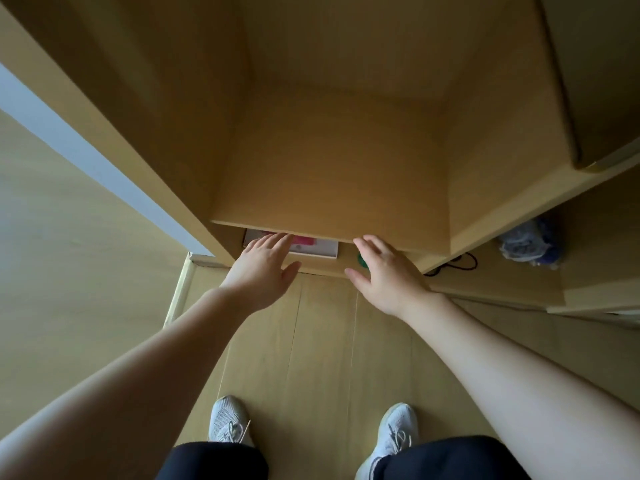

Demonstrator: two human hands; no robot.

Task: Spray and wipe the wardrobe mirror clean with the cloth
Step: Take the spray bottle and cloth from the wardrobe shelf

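Note:
I look down into an open wooden wardrobe (332, 161). Both my arms reach toward the low compartment under its bottom shelf (311, 230). My left hand (266, 268) has its fingers spread, its tips over a white box with a pink patch (311, 247). My right hand (384, 271) is also spread and empty, partly covering a small green object (362, 260) on the compartment floor. No mirror, spray bottle or cloth is clearly visible.
A bluish bundle (530, 242) and a black cord (457, 265) lie in the neighbouring compartment on the right. A wardrobe door (595, 81) hangs at the upper right. A pale wall and a white strip are on the left. My shoes (228, 422) stand on the wooden floor.

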